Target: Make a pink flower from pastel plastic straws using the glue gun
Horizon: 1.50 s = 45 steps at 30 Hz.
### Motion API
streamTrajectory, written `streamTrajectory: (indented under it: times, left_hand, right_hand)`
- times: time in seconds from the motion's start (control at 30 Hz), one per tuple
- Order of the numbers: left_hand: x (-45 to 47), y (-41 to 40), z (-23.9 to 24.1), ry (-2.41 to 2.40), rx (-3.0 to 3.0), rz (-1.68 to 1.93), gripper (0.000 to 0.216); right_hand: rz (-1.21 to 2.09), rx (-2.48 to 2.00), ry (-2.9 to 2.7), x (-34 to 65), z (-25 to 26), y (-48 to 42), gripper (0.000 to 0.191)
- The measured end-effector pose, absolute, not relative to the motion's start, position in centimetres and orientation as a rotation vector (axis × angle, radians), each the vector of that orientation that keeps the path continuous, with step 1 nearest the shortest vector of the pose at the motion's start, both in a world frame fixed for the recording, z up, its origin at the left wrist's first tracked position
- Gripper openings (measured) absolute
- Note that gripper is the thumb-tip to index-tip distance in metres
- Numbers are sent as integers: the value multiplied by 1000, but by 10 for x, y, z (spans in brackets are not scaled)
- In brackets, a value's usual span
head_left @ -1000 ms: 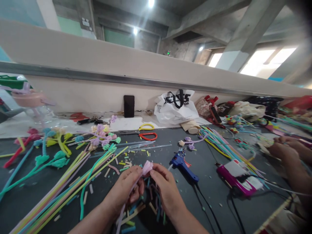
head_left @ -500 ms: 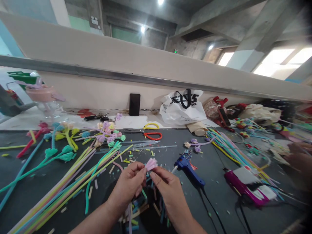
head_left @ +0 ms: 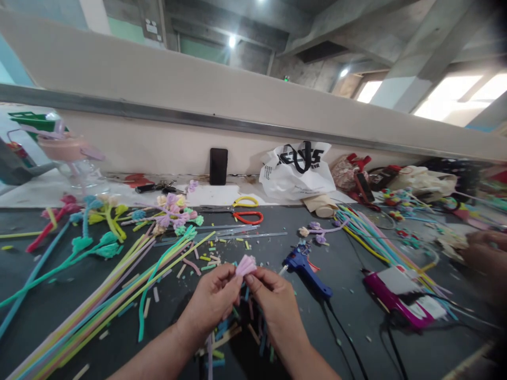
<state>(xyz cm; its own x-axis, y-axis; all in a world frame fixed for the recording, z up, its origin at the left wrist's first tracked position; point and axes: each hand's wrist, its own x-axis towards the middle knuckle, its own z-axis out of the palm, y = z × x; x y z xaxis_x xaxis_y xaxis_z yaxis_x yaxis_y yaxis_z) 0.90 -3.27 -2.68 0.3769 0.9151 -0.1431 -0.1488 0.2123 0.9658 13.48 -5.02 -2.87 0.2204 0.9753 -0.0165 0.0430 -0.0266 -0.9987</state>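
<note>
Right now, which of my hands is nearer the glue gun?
Right: the glue gun lies just to the right of your right hand. Your left hand is farther, over on the opposite side.

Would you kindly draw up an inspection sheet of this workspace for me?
Surface: dark tabletop, strewn with short coloured pieces.
Work pieces: pale purple tuft at the hands; long fuzzy stems and fuzzy flowers to the left.
Clutter: scissors beyond the hands; blue glue gun lying to the right.
Hands: left hand pinches the tuft; right hand has fingertips at its right side, grip unclear.
Cables: black cord runs from the glue gun toward the near side.
Surroundings: upright phone and white bag before a pale partition; another person's hand, blurred, far right.
</note>
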Motion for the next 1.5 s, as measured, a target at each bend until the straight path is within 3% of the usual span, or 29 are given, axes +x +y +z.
streamTrajectory:
  times: [0.9, 1.2, 1.3, 1.5]
  left_hand:
    - [7, -36, -42, 923, 1429, 943, 26]
    - [6, -38, -38, 1038, 1690, 1011, 23]
    - [9, -43, -34, 1033, 1759, 999, 22]
    - [18, -53, -28, 784, 1165, 756, 34]
  right_hand:
    - [1244, -1144, -898, 129, -30, -53, 16]
    - [1299, -960, -934, 142, -22, -57, 39]
    - [1341, -976, -902, 142, -17, -56, 32]
    - [1505, -876, -862, 155, -11, -51, 22]
